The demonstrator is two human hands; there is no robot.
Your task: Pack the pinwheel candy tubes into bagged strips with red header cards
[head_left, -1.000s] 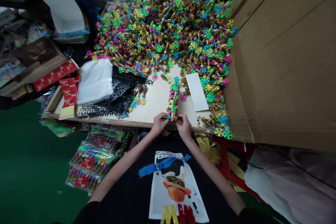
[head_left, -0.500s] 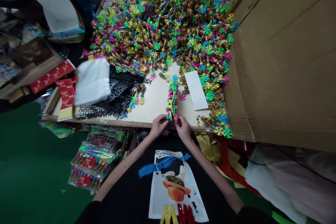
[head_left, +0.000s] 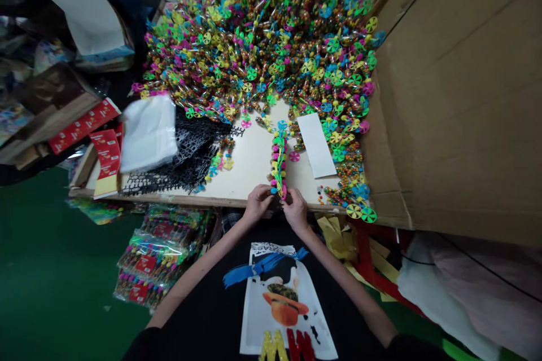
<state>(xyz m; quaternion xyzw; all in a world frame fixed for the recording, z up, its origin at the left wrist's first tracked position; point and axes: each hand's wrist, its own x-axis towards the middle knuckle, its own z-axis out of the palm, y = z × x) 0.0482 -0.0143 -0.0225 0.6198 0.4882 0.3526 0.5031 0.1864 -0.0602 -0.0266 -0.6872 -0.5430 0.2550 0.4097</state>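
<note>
A row of small pinwheel candy toys (head_left: 278,158) lies in a line on the pale table (head_left: 249,166), running from the big heap towards me. My left hand (head_left: 258,202) and my right hand (head_left: 294,208) meet at the near end of this row, at the table's front edge. Both hands have their fingers curled and pinched on the nearest toys of the row. A huge heap of the same colourful pinwheel toys (head_left: 271,45) covers the far part of the table.
A white card (head_left: 317,145) lies right of the row. Black plastic strips (head_left: 190,152) and a white bag stack (head_left: 148,132) lie on the left, with red cards (head_left: 105,149) beyond. A large cardboard box (head_left: 457,96) stands on the right. Packed bags (head_left: 156,254) lie on the green floor.
The view has shifted slightly. My hands stay at the near end of the row, with only small finger movements.
</note>
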